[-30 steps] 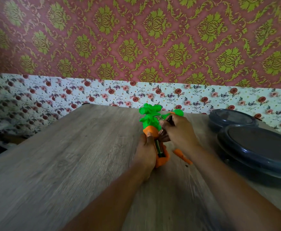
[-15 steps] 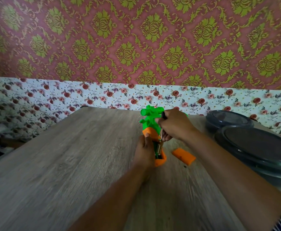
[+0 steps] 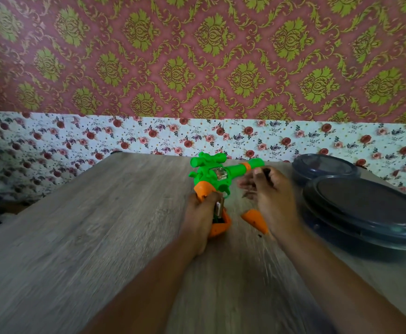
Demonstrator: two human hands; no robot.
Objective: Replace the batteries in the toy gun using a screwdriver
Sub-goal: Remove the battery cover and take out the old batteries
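Green-orange plastic toy gun (image 3: 217, 175), wood-grain table (image 3: 100, 225)

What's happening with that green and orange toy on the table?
A person is changing a toy gun's batteries. The left hand grips its orange handle, where the battery compartment lies open with a battery showing. The orange cover lies on the table. The blurred right hand holds something small and dark.

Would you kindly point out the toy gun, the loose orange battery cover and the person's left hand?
toy gun (image 3: 208, 175): head view, on its green body.
orange battery cover (image 3: 253, 219): head view, on its visible upper face.
left hand (image 3: 198, 214): head view, on the back of the hand.
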